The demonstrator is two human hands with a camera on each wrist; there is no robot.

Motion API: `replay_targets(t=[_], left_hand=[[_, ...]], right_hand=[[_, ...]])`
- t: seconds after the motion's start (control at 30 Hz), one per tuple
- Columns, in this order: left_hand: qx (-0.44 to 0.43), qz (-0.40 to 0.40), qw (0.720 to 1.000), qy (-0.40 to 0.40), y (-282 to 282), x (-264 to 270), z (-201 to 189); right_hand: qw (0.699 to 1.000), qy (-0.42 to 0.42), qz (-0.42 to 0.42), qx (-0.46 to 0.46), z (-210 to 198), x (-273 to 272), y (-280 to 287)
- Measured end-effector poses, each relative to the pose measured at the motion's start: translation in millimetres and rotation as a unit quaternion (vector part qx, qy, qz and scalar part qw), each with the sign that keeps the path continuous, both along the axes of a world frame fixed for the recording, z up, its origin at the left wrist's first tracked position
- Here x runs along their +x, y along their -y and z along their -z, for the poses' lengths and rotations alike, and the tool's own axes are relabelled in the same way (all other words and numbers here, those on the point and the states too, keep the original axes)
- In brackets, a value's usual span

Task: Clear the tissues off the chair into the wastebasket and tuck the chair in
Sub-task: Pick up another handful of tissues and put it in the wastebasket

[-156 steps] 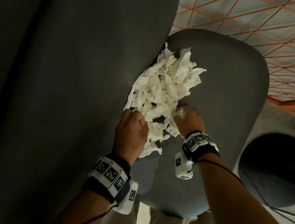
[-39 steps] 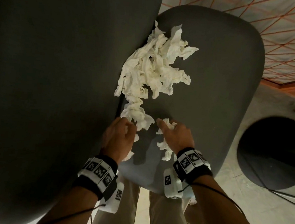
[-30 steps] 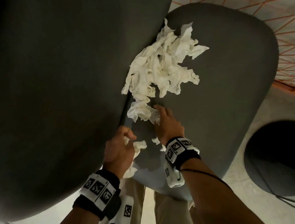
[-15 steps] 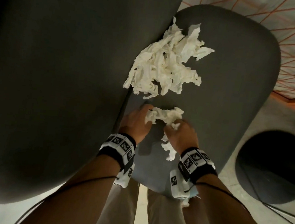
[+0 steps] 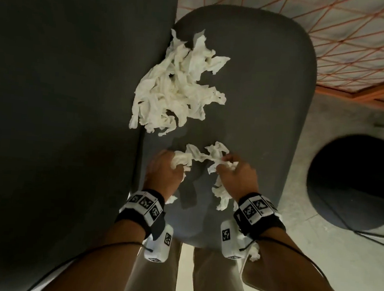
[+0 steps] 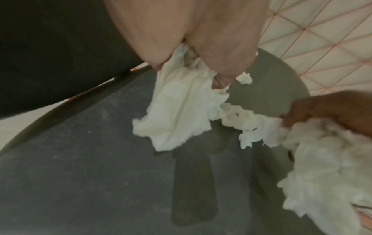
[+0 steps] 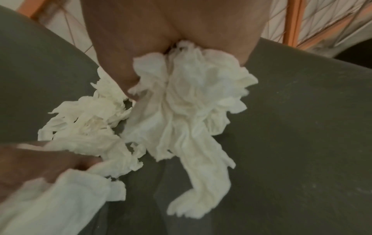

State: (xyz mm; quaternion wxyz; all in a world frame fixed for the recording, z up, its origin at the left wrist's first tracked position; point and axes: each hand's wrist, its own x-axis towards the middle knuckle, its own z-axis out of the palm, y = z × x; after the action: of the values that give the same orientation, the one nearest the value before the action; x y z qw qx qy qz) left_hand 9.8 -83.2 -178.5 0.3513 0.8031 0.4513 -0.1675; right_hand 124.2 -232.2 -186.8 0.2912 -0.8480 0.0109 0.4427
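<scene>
My left hand (image 5: 164, 170) is curled tight around a scrunched white tissue bunch (image 5: 181, 159), and some of the soft paper hangs down below my fingers (image 6: 221, 79). My right hand (image 5: 238, 176) is curled too, and it grips its own crumpled white tissue clump (image 5: 221, 194), with a long floppy tail of paper hanging under it (it looks a bit like a sock). A thin twisted strip of tissue (image 5: 200, 156) runs from one hand to the other, so both bunches are joined in the middle. Both hands are close together, just above the near part of the dark grey rounded chair seat (image 5: 271, 106).

Farther up the seat, well past my hands, lies the big messy heap of white tissues (image 5: 179, 91). It sits on the left side of the seat, right up against the tall dark grey chair back (image 5: 61, 110). It is apart from the bunches I am holding.

Off to my right, on the pale grey floor (image 5: 337, 274), stands the round black wastebasket (image 5: 354, 185). Its mouth is open and dark inside, and it is beside the chair, not touching it. I cannot tell if anything is in it.

Beyond the chair is a pale rug with thin orange criss-cross lines (image 5: 312, 28). Below my wrists I can see my legs in light trousers (image 5: 216, 282).
</scene>
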Motion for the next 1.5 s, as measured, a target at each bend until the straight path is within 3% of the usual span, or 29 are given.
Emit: replay_targets(t=[0.17, 0.37, 0.47, 0.57, 0.63, 0.73, 0.83, 0.97, 1.07, 1.13, 1.27, 1.33, 1.5], left_hand=[[-0.011, -0.023, 0.999, 0.045, 2.6, 17.3, -25.0], [0.003, 0.037, 0.993, 0.110, 4.6, 4.7, -29.5], [-0.024, 0.010, 0.995, 0.101, 3.9, -11.2, -30.7], [-0.055, -0.020, 0.996, 0.070, -6.0, -22.1, -27.0], [-0.058, -0.021, 0.996, 0.070, -15.4, -22.8, -23.2], [-0.005, 0.048, 0.997, 0.058, -28.5, -15.8, -16.2], [-0.055, 0.134, 0.988, 0.051, -31.2, -3.3, -14.1], [-0.059, 0.365, 0.929, 0.016, -16.6, 11.1, -4.9], [-0.079, 0.480, 0.874, -0.004, 1.4, 14.7, 5.5], [-0.077, 0.494, 0.866, -0.014, 14.0, 13.5, 7.3], [-0.095, 0.402, 0.911, 0.010, 43.0, 6.1, -1.9], [-0.121, 0.373, 0.919, 0.033, 63.1, -1.2, -14.5], [-0.131, 0.441, 0.887, 0.030, 124.0, -28.5, -36.7]], right_hand=[[0.999, 0.008, 0.014, -0.032, -6.6, -2.3, 9.3], [0.981, 0.112, -0.155, -0.026, -1.6, -16.6, -9.3], [0.973, 0.118, -0.194, -0.046, 8.6, -23.4, -28.5], [0.976, 0.121, -0.166, -0.067, 17.0, -29.7, -36.3], [0.983, 0.106, -0.128, -0.080, 17.1, -33.4, -35.8], [0.993, 0.068, -0.041, -0.088, 10.7, -46.4, -27.5], [0.995, 0.057, 0.065, -0.051, 2.1, -67.8, -14.0], [0.981, 0.073, 0.172, -0.047, -3.1, -94.9, 3.1], [0.964, 0.028, 0.257, -0.059, -3.5, -113.0, 17.1], [0.948, 0.007, 0.316, -0.047, -4.5, -122.5, 27.9], [0.876, -0.028, 0.480, -0.013, -12.9, -144.9, 55.6], [0.840, -0.017, 0.542, 0.006, -19.1, -157.4, 72.9], [0.785, -0.018, 0.619, -0.003, -26.5, -197.4, 127.3]])
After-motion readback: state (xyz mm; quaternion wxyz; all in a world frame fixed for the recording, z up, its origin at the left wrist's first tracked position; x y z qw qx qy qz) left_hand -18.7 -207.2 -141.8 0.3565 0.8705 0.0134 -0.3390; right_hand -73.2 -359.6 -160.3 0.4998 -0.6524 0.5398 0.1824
